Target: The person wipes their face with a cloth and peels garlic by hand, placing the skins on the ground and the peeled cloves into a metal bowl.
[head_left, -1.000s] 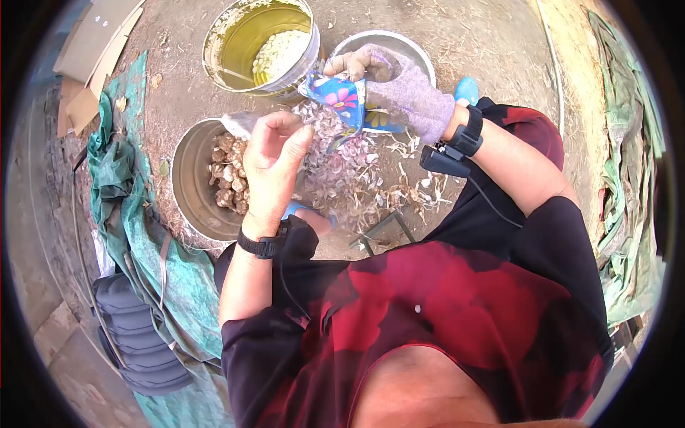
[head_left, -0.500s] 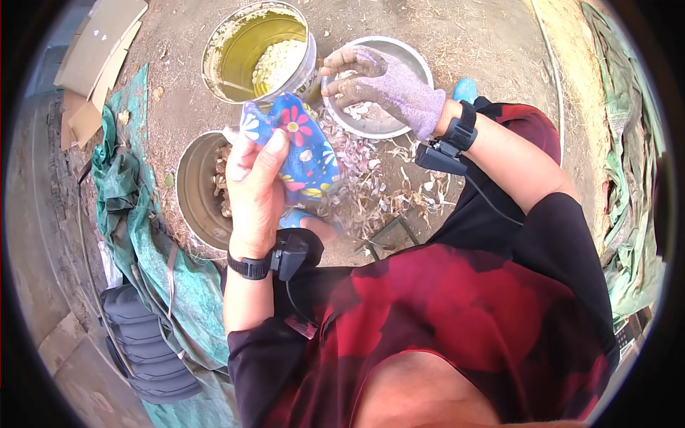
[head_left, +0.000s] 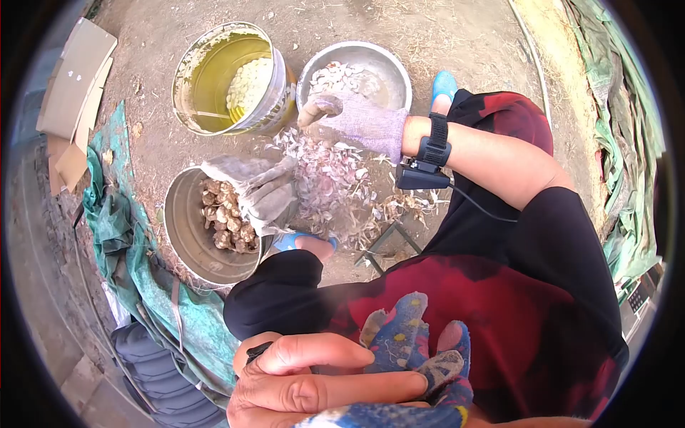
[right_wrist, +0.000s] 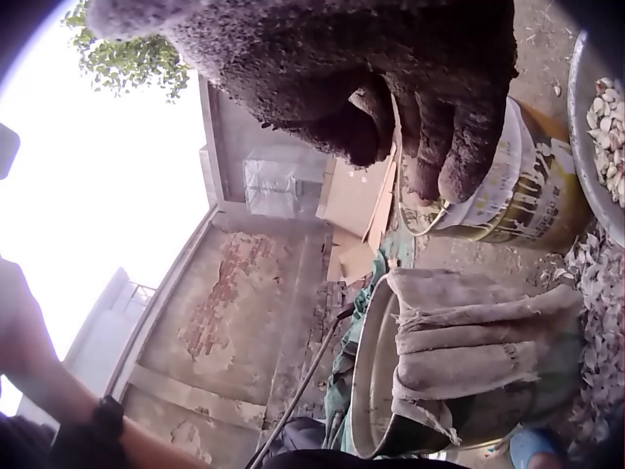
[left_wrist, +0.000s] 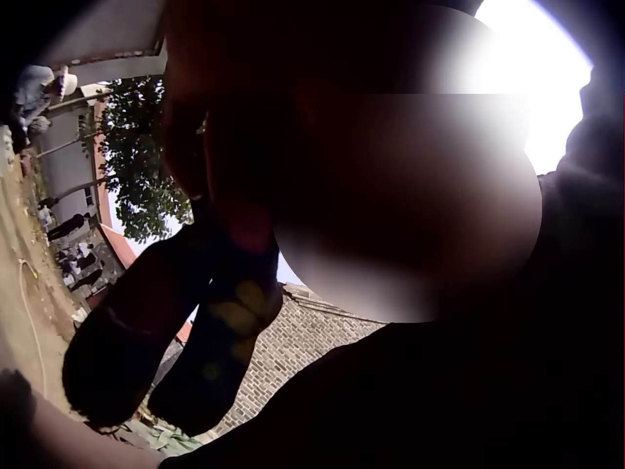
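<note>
Gripping a blue floral glove (head_left: 403,339) close to the chest, the bare left hand (head_left: 307,381) bends its fingers over the fabric; its thumb is hidden. Beyond it, left of the heap of garlic skins (head_left: 325,175), a metal pail (head_left: 182,239) holds whole garlic bulbs (head_left: 227,221), with a grey cloth (head_left: 260,189) draped over its rim. At the heap's far edge, the right hand (head_left: 357,123), in a dusty purple glove, has its fingers loosely curled, pinching nothing visible. Past the heap are a basin (head_left: 402,78) with pale cloves and, beside it, a yellowish bucket (head_left: 282,93), also with cloves.
</note>
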### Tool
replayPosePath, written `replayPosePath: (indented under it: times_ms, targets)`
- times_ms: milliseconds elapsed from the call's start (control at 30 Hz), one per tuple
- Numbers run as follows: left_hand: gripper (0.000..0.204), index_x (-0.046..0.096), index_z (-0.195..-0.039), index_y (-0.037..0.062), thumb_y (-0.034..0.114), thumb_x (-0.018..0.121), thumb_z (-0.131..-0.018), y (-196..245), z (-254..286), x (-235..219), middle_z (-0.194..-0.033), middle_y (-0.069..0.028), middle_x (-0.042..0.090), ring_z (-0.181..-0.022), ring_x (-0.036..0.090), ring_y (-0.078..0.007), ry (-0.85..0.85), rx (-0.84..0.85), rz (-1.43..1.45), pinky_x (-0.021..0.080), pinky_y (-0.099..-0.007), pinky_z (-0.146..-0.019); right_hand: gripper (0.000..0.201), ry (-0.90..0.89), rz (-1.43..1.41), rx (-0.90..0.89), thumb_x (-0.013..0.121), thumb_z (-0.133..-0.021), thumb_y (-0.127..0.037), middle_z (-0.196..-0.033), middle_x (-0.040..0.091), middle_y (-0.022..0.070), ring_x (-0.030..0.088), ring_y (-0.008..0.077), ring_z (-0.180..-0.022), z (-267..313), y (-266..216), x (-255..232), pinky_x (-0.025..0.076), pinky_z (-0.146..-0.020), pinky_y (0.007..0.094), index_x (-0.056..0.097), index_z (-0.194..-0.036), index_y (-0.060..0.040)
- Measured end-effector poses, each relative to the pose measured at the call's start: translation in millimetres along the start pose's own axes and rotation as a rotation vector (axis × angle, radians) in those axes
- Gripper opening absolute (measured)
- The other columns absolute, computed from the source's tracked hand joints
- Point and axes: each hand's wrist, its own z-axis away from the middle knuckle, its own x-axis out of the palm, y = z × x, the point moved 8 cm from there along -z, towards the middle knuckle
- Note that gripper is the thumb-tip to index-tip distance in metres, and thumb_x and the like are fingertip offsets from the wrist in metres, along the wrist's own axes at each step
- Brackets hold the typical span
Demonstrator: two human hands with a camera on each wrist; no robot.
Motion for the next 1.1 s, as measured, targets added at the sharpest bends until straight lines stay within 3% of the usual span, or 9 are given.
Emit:
replayPosePath:
  times_ms: [367, 400, 500, 533, 667, 767, 900, 933, 1100]
  targets:
    - [0.031, 0.066, -0.103, -0.0027, 0.017, 0.042, -0.099, 45, -7, 34, -0.11, -0.0105, 0.068, -0.086, 0.068, -0.0077, -0.19, 0.608, -1.301, 0.049, -0.0281, -0.08, 0.018, -0.03, -0.06, 0.084, 0.063, -0.081, -0.016, -0.082, 0.065, 0.0031, 0.06, 0.011, -0.077, 4, 1, 8, 0.048, -0.069, 0.0265, 0.064, -0.094, -0.0034]
    - [0.031, 0.066, -0.103, -0.0027, 0.017, 0.042, -0.099, 43, -23, 33, -0.11, -0.0105, 0.068, -0.086, 0.068, -0.0077, -0.182, 0.606, -1.299, 0.049, -0.0281, -0.08, 0.023, -0.079, -0.049, 0.128, 0.064, -0.084, -0.019, -0.092, 0.063, 0.0019, 0.057, 0.0095, -0.085, 4, 5, 9, 0.047, -0.075, 0.0257, 0.062, -0.102, -0.0042]
    - [0.041, 0.054, -0.108, -0.016, 0.019, 0.045, -0.09, 64, -20, 45, -0.107, -0.0299, 0.059, -0.103, 0.06, -0.0377, -0.18, 1.732, -0.815, 0.043, -0.0546, -0.087, 0.029, -0.147, -0.055, 0.197, 0.065, -0.087, -0.021, -0.102, 0.06, 0.0014, 0.055, 0.0082, -0.092, 5, 12, 14, 0.046, -0.081, 0.0254, 0.06, -0.11, -0.0044]
    - [0.039, 0.053, -0.1, -0.0205, 0.017, 0.044, -0.091, 71, -21, 45, -0.1, -0.0348, 0.058, -0.098, 0.06, -0.0417, -0.549, 1.285, -0.652, 0.042, -0.0536, -0.085, 0.029, -0.125, -0.068, 0.192, 0.065, -0.087, -0.021, -0.102, 0.06, 0.0015, 0.055, 0.0086, -0.092, 7, 14, 13, 0.047, -0.08, 0.0257, 0.06, -0.11, -0.0043]
    - [0.037, 0.053, -0.1, -0.0191, 0.016, 0.042, -0.095, 69, -34, 44, -0.106, -0.0337, 0.055, -0.089, 0.059, -0.0402, -0.632, 1.171, -0.445, 0.041, -0.0519, -0.083, 0.03, -0.142, -0.123, 0.233, 0.066, -0.087, -0.021, -0.099, 0.059, 0.0013, 0.056, 0.0096, -0.09, 9, 15, 17, 0.048, -0.079, 0.0264, 0.059, -0.109, -0.0038]
    - [0.033, 0.054, -0.1, -0.0162, 0.015, 0.045, -0.094, 64, -34, 46, -0.11, -0.0307, 0.054, -0.092, 0.057, -0.0399, -0.662, 1.256, -0.425, 0.04, -0.0494, -0.081, 0.029, -0.167, -0.168, 0.237, 0.066, -0.087, -0.021, -0.099, 0.059, 0.002, 0.056, 0.0097, -0.089, 12, 14, 19, 0.048, -0.08, 0.0267, 0.059, -0.109, -0.0034]
    - [0.021, 0.058, -0.095, -0.0067, 0.013, 0.055, -0.09, 68, -41, 50, -0.101, -0.0183, 0.056, -0.088, 0.055, -0.0324, -0.759, 1.074, -0.382, 0.041, -0.0418, -0.075, 0.028, -0.122, -0.089, 0.223, 0.066, -0.087, -0.019, -0.098, 0.059, 0.0017, 0.056, 0.0096, -0.088, 9, 20, 16, 0.048, -0.079, 0.0264, 0.06, -0.109, -0.0035]
    - [0.017, 0.059, -0.089, -0.0047, 0.012, 0.059, -0.087, 73, -37, 48, -0.097, -0.0145, 0.056, -0.084, 0.055, -0.0296, -0.743, 1.193, -0.396, 0.041, -0.0398, -0.071, 0.027, -0.113, -0.101, 0.218, 0.066, -0.087, -0.019, -0.098, 0.059, 0.0015, 0.056, 0.0097, -0.087, 9, 20, 15, 0.048, -0.079, 0.0263, 0.06, -0.109, -0.0034]
    - [0.015, 0.059, -0.085, -0.0041, 0.011, 0.059, -0.086, 73, -30, 42, -0.09, -0.0169, 0.056, -0.072, 0.055, -0.0288, -0.735, 1.22, -0.53, 0.04, -0.0386, -0.061, 0.027, -0.135, -0.097, 0.247, 0.066, -0.087, -0.018, -0.099, 0.059, 0.0018, 0.056, 0.0096, -0.088, 10, 19, 17, 0.049, -0.079, 0.0263, 0.06, -0.109, -0.0028]
